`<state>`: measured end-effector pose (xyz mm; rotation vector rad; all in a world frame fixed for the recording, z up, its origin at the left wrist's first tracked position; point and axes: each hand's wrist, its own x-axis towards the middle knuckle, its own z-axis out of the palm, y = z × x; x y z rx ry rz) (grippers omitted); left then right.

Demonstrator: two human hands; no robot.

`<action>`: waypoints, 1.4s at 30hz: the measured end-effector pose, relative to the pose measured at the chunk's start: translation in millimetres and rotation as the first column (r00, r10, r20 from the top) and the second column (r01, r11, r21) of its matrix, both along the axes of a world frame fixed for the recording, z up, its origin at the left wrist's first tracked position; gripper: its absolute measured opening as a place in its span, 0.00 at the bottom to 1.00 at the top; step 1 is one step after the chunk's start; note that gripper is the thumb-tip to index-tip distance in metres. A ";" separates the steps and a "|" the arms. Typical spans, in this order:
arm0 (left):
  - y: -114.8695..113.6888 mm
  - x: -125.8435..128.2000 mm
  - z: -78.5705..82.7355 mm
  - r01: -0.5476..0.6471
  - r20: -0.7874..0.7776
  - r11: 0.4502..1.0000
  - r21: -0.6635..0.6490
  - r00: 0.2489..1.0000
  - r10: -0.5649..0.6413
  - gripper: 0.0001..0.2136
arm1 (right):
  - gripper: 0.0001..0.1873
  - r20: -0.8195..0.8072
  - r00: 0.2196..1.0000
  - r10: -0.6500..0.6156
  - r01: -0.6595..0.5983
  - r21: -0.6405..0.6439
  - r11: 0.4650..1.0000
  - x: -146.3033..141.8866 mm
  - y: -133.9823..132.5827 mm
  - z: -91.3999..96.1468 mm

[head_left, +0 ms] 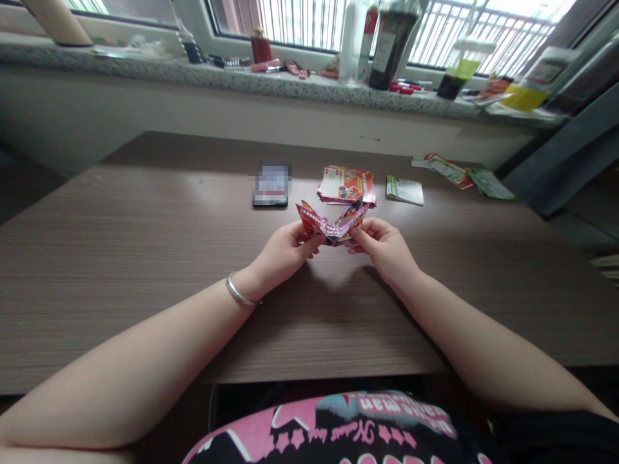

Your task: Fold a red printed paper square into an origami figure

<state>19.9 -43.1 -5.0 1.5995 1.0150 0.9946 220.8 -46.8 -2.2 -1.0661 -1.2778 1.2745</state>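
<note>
Between my two hands is a folded piece of printed paper (333,224), red, pink and white, creased into pointed flaps that spread in a V. My left hand (290,248), with a silver bangle at the wrist, pinches its left side between thumb and fingers. On the other side my right hand (380,243) grips the paper the same way. The paper is held just above the table. Just beyond it lies a stack of red and white printed leaflets (347,184). My fingertips behind the paper are partly hidden.
A phone (271,185) with a blurred screen lies left of the stack. To the right are a small pad of green and white papers (405,191) and loose printed strips (449,170). Bottles (387,51) and small items line the granite windowsill (309,87) behind the brown table (145,258).
</note>
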 end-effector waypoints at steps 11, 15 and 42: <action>-7.2 7.8 5.9 0.072 0.055 0.991 -0.109 0.996 -0.066 0.17 | 0.24 -0.041 0.996 0.085 -0.085 0.003 0.996 -10.0 -0.7 -2.2; -5.1 8.3 4.4 0.055 0.101 0.993 -0.107 0.994 -0.045 0.17 | 0.24 -0.059 0.995 0.075 -0.076 -0.021 0.997 -9.6 -1.3 -2.6; -3.2 7.7 -2.7 0.110 0.156 0.974 -0.197 0.985 -0.080 0.14 | 0.20 0.018 0.992 0.127 -0.128 0.042 0.991 -9.7 0.8 -1.7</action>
